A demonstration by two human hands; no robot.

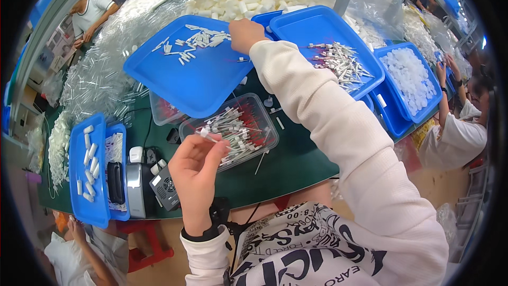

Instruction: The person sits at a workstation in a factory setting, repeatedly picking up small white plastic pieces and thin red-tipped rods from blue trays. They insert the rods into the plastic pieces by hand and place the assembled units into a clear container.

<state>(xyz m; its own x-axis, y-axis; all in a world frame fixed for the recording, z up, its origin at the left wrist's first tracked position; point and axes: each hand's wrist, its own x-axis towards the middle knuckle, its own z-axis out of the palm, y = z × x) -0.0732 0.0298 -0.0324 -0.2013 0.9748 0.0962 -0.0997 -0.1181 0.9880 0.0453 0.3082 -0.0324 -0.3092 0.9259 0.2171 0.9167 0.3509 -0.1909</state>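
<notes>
My left hand [198,167] pinches a thin white stick with a white end piece [206,136] between thumb and fingertips. It is above a clear plastic box [271,143] filled with white sticks with red strands [233,130]. My right hand [246,35] is closed at the right rim of a blue tray [174,85], its fingertips turned down and partly hidden, so what they hold does not show. Small white tubular pieces [203,37] lie scattered on that tray, left of the right hand. The tray overlaps the box's far side.
Another blue tray [304,24] with a pile of sticks [344,63] stands right. Beyond it, a tray holds translucent white pieces [410,77]. Clear tubes [100,74] heap up at left, near a blue tray of white cylinders [79,151]. Several other people work around the green table [286,172].
</notes>
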